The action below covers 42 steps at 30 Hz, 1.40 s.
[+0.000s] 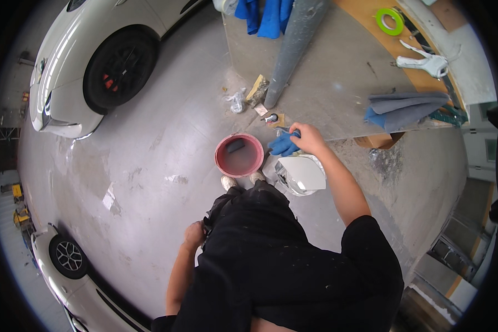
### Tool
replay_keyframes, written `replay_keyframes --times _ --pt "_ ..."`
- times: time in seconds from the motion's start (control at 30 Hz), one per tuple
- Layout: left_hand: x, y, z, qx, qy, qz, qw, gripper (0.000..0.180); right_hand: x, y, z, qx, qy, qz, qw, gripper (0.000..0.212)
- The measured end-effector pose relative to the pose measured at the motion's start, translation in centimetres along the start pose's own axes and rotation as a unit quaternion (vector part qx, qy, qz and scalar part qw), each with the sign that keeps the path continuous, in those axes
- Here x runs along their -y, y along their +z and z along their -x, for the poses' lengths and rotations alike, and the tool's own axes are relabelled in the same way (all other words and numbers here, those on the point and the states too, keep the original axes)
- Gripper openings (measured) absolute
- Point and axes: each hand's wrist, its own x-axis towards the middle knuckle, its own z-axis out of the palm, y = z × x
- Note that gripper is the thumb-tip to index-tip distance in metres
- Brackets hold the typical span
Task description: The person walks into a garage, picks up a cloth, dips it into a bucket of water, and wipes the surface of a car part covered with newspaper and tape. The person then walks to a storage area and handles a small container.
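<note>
My right hand reaches forward, its fingers closed on a blue glove that hangs above the floor. Below it stands a white bucket with a pale panel-like piece over its top. To the left, by my shoes, sits a round red tub with murky water and a dark block inside. My left hand is low beside my dark trousers, at the thigh; its fingers are mostly hidden against the cloth.
A white car stands at the far left, another at the near left. At right, a worktop carries a grey cloth, a white spray gun and green tape. A cardboard box lies beneath its edge.
</note>
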Motion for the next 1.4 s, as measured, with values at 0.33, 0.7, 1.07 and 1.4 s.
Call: replay_keyframes --times 0.33,0.7,1.07,1.4 --pt "-0.5 5.5 5.3 0.015 -0.088 0.108 0.99 0.003 -0.3 19.8 -3.0 0.164 0.011 0.038 0.986 0.034" --pt "1.3 3.0 1.8 0.174 0.002 0.152 0.973 0.01 -2.5 25.8 0.1 0.225 0.119 0.008 0.967 0.036" --pt "4.1 16.7 -13.0 0.117 -0.043 0.22 0.967 0.016 -8.0 42.2 -1.8 0.305 0.042 0.142 0.941 0.062" --pt "3.7 24.8 -19.3 0.097 -0.09 0.139 0.981 0.027 -15.2 59.9 -16.9 0.359 -0.058 0.368 0.856 0.048"
